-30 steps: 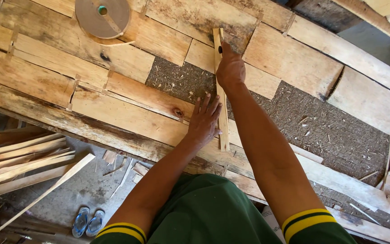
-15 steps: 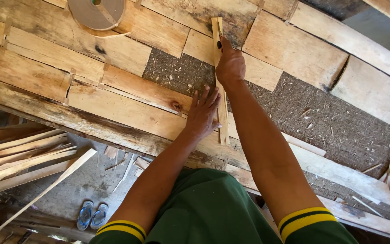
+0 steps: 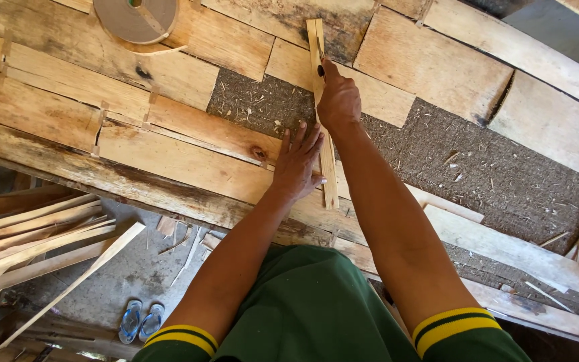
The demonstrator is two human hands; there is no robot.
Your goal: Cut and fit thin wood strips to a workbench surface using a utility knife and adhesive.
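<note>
A narrow pale wooden strip (image 3: 316,40) lies lengthwise across rough wooden boards (image 3: 189,161). My left hand (image 3: 297,164) rests flat with fingers spread, pressing down beside the strip's near part. My right hand (image 3: 338,100) is closed around a small dark marking tool, its tip touching the strip farther up. The tool is mostly hidden in my fist. Both forearms reach out from green sleeves with yellow bands.
A roll of tape (image 3: 135,17) sits on the boards at the top left. Sawdust-covered matting (image 3: 430,154) shows between the boards. Loose wooden slats (image 3: 28,234) lie below at the left, and a pair of blue sandals (image 3: 140,320) stands on the floor.
My right hand has slid slightly nearer along the strip, and my left hand shifted a little. The view has drifted.
</note>
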